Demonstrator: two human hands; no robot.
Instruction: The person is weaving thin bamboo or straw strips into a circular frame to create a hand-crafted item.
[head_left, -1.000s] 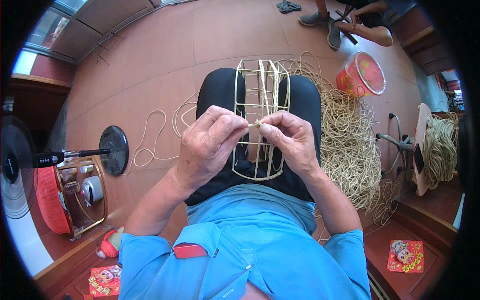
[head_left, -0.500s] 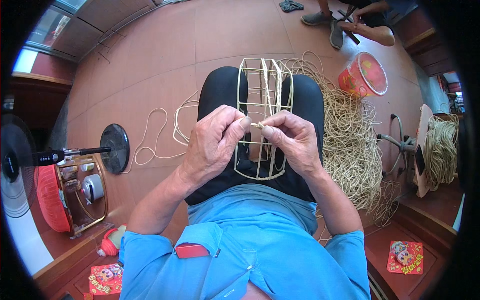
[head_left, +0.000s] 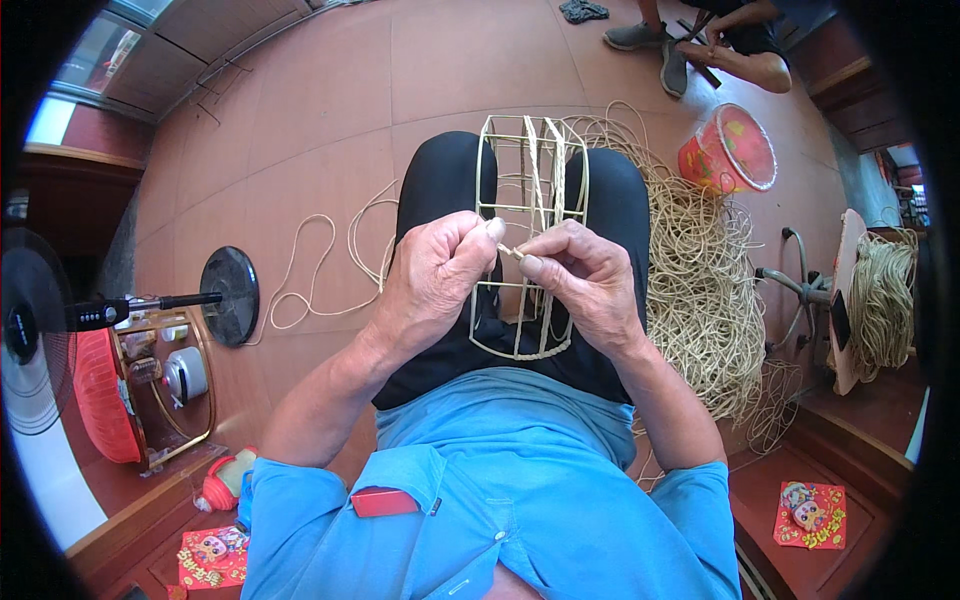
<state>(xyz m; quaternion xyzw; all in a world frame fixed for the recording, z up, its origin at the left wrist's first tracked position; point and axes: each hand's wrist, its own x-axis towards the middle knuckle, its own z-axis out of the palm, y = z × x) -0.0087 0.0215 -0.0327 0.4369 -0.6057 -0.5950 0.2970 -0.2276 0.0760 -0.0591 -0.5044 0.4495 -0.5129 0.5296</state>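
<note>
Our left hand is closed in a pinch on the cord; our right hand pinches it just beside (a short stretch shows between them). Below both, the frame lies lengthwise over our legs. To our right, we find a loose pile of similar cord on the floor, near a red bucket
</note>
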